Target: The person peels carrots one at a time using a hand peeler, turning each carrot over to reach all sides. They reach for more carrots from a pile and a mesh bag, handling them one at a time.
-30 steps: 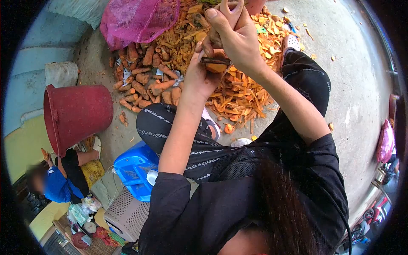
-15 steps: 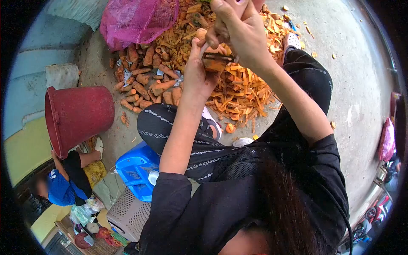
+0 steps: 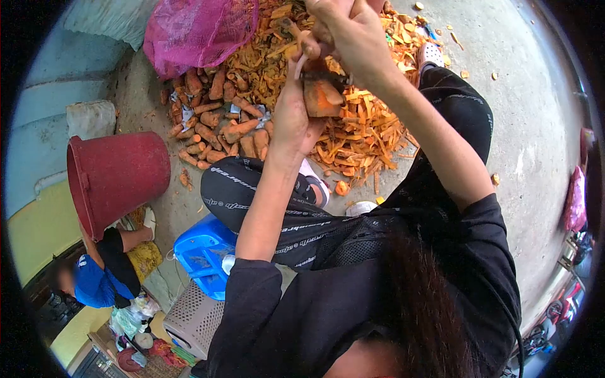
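Observation:
My left hand [image 3: 292, 104] is wrapped around a thick, dirt-browned carrot [image 3: 323, 101], whose near end shows a bright orange patch. Closed above it, my right hand [image 3: 358, 43] grips a peeler [image 3: 300, 65]; its pale frame shows beside the carrot, and its blade lies across or close to the carrot's upper part. Most of the peeler's handle is hidden by the fingers. Beneath my hands spreads a heap of orange peelings [image 3: 359, 142]. Unpeeled carrots [image 3: 236, 129] lie piled to the left of it.
A pink mesh bag [image 3: 200, 31] lies at the top left. To the left are a tipped red bucket [image 3: 120, 176], a blue jug [image 3: 205, 252] and a grey perforated basket [image 3: 195, 318]. Another person [image 3: 104, 277] sits at the far left. Grey concrete floor [image 3: 529, 126] extends right.
The carrot has turned or shifted slightly in my left hand, and its bright orange patch shows more. My right hand with the peeler has moved a little up and left.

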Demonstrator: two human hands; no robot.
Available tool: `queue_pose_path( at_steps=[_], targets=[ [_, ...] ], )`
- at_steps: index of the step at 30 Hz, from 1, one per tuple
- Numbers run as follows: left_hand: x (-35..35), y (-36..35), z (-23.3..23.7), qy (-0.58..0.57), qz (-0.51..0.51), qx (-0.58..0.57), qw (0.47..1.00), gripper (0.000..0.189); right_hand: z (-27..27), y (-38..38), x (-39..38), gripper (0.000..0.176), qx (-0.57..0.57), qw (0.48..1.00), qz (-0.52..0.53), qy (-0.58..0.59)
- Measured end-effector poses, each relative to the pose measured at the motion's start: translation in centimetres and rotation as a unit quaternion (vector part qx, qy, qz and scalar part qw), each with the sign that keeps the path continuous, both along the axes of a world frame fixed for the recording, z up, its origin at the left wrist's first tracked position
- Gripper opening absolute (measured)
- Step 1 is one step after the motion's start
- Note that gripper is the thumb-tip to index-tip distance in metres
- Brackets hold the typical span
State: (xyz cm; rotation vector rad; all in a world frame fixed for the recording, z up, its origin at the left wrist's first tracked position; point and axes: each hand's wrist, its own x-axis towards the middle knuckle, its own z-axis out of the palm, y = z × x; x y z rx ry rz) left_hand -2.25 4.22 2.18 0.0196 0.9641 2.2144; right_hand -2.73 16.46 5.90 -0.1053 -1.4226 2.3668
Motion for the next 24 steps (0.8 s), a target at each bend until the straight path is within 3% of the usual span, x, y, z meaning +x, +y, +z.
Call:
queue_pose_path(
  at_steps=[2,3,4,7,10,11,13,15,16,18,21,24],
  targets=[
    [0.4,-0.8,-1.1,0.019,-0.076,-0.003,0.997,0.041,0.3,1.5,-0.7,0.013,-0.027,0.999,0.003,0.043],
    [0.4,-0.8,-1.4,0.031,-0.115,-0.002,0.993,0.042,-0.5,2.9,-2.3,0.013,0.0,0.996,-0.06,0.068],
    [0.9,-0.7,-1.1,0.023,-0.119,-0.004,0.993,0.044,-1.7,4.4,-4.0,0.013,0.026,0.988,-0.124,0.09],
    [1.3,-0.3,-0.4,0.034,-0.121,-0.011,0.992,0.049,-5.0,6.8,-6.3,0.019,0.025,0.981,-0.178,0.07],
    [0.8,-0.5,-0.9,0.042,-0.083,-0.038,0.995,0.048,-2.7,5.4,-4.5,0.029,0.264,0.927,-0.257,0.061],
    [0.2,-0.7,-1.0,0.019,-0.09,-0.053,0.994,0.044,-1.6,4.9,-3.8,0.035,0.319,0.913,-0.245,0.062],
    [-0.6,-0.5,-1.4,-0.022,-0.027,-0.058,0.998,0.039,0.7,4.3,-1.4,0.039,0.341,0.933,-0.11,-0.04],
    [-1.4,-1.2,-2.4,-0.051,-0.015,-0.047,0.997,0.035,1.8,3.1,0.2,0.046,0.431,0.892,0.005,-0.137],
    [-1.6,-1.2,-2.1,-0.063,-0.003,-0.047,0.997,0.036,-0.3,2.2,0.2,0.062,0.612,0.782,-0.111,-0.026],
    [-1.8,-1.3,-1.6,-0.088,0.022,-0.049,0.995,0.036,-1.1,1.4,1.7,0.067,0.651,0.758,-0.024,-0.026],
    [-2.0,-1.5,-1.4,-0.052,0.048,-0.059,0.996,0.04,-2.0,1.0,1.9,0.067,0.627,0.774,-0.015,-0.089],
    [-2.3,-2.1,-1.4,-0.043,0.065,-0.058,0.995,0.038,-1.3,0.7,2.7,0.071,0.636,0.771,-0.012,-0.04]
  ],
)
